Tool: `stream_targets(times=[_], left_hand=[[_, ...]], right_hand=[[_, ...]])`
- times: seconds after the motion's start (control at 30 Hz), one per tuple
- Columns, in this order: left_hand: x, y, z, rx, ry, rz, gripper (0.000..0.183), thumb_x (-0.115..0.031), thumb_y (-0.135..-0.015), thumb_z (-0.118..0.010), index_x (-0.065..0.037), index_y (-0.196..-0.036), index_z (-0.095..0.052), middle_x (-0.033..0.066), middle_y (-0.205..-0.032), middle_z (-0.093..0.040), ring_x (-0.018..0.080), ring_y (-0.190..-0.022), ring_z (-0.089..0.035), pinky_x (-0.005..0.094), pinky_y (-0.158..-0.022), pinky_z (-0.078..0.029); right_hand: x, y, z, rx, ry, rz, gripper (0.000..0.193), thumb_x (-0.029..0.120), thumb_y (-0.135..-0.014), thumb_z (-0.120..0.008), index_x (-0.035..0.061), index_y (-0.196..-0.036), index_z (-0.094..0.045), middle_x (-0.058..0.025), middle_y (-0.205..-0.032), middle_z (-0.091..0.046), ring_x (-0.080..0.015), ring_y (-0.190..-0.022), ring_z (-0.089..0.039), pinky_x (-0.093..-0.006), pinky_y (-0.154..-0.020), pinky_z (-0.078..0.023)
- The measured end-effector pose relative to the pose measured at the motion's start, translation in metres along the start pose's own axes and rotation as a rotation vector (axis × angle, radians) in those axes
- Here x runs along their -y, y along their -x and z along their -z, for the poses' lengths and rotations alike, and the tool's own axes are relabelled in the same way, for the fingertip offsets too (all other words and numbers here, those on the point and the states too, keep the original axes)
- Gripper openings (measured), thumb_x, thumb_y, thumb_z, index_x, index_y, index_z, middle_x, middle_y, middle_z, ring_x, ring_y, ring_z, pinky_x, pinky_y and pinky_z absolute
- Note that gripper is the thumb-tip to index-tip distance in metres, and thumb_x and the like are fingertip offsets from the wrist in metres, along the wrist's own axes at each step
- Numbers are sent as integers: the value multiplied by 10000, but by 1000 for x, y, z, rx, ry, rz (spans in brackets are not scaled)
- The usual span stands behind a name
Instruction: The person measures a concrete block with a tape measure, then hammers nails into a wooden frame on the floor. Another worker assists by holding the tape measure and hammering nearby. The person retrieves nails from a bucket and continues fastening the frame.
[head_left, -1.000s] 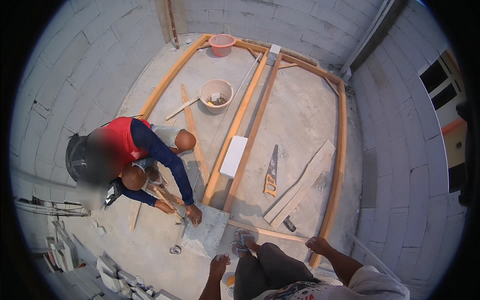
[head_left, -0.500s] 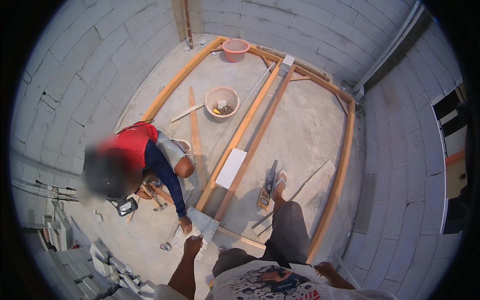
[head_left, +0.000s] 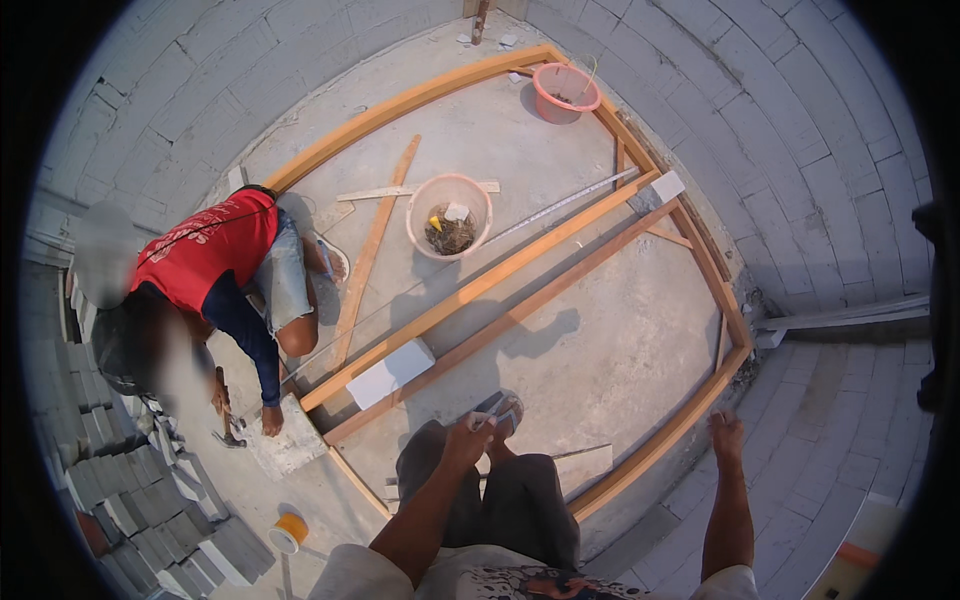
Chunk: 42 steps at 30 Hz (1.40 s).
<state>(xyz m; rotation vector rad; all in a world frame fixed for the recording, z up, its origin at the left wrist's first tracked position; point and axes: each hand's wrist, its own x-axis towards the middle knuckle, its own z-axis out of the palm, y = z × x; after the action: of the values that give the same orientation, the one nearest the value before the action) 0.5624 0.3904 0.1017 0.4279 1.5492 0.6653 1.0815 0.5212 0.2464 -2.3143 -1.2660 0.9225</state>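
My left hand [head_left: 468, 440] is closed in a pinch above my leg. Something small and pale shows at its fingertips, too small to name. Out to the right, my right hand [head_left: 727, 436] is raised near the frame's right beam, fingers loosely apart and nothing seen in them. Below lies a large timber frame [head_left: 690, 398] with two parallel middle beams. A white block [head_left: 391, 373] lies across these beams, left of my left hand. Beside the frame a crouching co-worker holds a hammer [head_left: 229, 428] and presses the other hand on a pale, dusty slab [head_left: 287, 447].
A pink tub [head_left: 450, 222] with debris stands inside the frame, another pink tub [head_left: 566, 95] at its far corner. Loose boards [head_left: 378, 250] lie on the concrete floor. Stacked grey blocks [head_left: 150, 490] and a yellow pot [head_left: 288, 532] are at lower left. Block walls surround the floor.
The view has turned and shifted. My left hand has come away from the co-worker's hand by the slab. My right hand has swung up and outward from my side.
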Motion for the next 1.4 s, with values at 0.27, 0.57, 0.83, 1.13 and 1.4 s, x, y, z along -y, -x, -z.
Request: stream_targets(times=[0.27, 0.57, 0.83, 1.13, 1.4], left_hand=[[-98, -92, -89, 7, 401, 102, 405, -407, -976, -637, -48, -1162, -618, 49, -993, -691, 125, -854, -644, 291, -728, -495], [-130, -186, -64, -379, 460, 123, 381, -391, -983, -603, -29, -1098, -632, 70, -959, -698, 152, -851, -656, 310, -770, -512], [-119, -221, -132, -520, 909, 245, 410, -410, -985, -597, -34, -1149, -615, 88, -1009, -696, 183, -896, -669, 329, -810, -519], [-79, -332, -222, -549, 1117, 297, 393, -366, -1005, -584, 11, -1104, -635, 103, -1016, -710, 184, -912, -689, 311, -808, -524], [-57, -368, -194, -464, 1090, 251, 387, -340, -1010, -586, 17, -1154, -625, 127, -1066, -700, 211, -973, -678, 341, -855, -514]], right_hand=[[123, -138, -64, 402, 338, 317, 265, 203, -927, -647, -27, -1058, -667, -147, -835, -681, -224, -777, -657, -366, -711, -514], [87, -235, -162, 891, 878, 172, 435, 432, -903, -667, 46, -1104, -687, -201, -1078, -719, -368, -1049, -680, -438, -919, -527], [190, -384, -305, 848, 1005, 530, 369, 381, -897, -651, 41, -1035, -682, -229, -979, -717, -401, -965, -685, -456, -846, -533], [338, -365, -605, 1010, 276, 991, 260, 214, -916, -668, 19, -1087, -677, -206, -929, -713, -340, -813, -692, -390, -763, -534], [330, -340, -787, 992, 808, 1172, 312, 227, -918, -629, 44, -1168, -668, -238, -1003, -701, -390, -1005, -674, -458, -889, -519]])
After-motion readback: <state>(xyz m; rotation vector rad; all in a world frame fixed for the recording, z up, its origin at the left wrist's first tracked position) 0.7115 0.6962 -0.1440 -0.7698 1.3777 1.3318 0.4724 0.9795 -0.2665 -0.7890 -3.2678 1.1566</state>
